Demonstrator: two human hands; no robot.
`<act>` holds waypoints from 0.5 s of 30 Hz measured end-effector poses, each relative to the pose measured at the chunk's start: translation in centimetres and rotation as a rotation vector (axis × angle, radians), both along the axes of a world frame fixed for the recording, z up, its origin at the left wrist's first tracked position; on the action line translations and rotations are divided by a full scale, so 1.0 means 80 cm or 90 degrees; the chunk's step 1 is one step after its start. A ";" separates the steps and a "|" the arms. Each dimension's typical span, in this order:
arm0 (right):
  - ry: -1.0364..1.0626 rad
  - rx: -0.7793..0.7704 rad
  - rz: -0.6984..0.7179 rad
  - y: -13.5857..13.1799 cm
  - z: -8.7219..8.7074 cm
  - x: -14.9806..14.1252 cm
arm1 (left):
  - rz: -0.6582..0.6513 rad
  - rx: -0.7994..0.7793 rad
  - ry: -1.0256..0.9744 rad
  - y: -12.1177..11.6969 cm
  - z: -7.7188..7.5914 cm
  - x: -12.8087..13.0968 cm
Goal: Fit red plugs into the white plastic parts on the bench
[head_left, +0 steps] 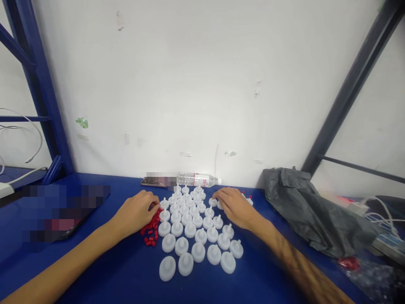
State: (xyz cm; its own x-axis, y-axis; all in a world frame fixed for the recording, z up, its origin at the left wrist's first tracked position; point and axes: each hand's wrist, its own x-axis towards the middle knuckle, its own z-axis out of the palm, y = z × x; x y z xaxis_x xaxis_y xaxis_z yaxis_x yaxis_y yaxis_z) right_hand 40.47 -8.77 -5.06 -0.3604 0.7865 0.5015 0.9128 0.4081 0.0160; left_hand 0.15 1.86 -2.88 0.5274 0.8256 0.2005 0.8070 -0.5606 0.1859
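Many white round caps with a narrow spout stand spout-up in loose rows on the blue table. A pile of small red caps lies along their left side. My left hand is over the back of this pile, thumb and fingers curled together; whatever they pinch is hidden. At the back right, my right hand has its fingers closed about a white spouted cap, with part of another showing under the palm. Just beyond that hand, a few white caps bear red tips.
A clear plastic bottle lies against the wall beside a phone. A dark, partly blurred object rests at left. On the right are a grey plastic bag, white cables and clear wrap. Blue rack posts flank the table.
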 end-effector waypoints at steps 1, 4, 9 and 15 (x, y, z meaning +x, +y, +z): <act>0.003 0.003 0.001 0.001 -0.001 -0.001 | 0.001 0.002 0.001 -0.001 0.001 0.001; 0.011 0.037 0.027 0.004 -0.008 -0.002 | -0.003 0.013 -0.012 -0.004 0.002 0.001; -0.004 0.079 0.056 0.016 -0.014 -0.009 | -0.002 0.003 -0.021 -0.004 0.001 0.002; -0.013 -0.016 0.023 0.035 -0.009 -0.027 | 0.006 -0.014 -0.010 -0.004 0.003 0.006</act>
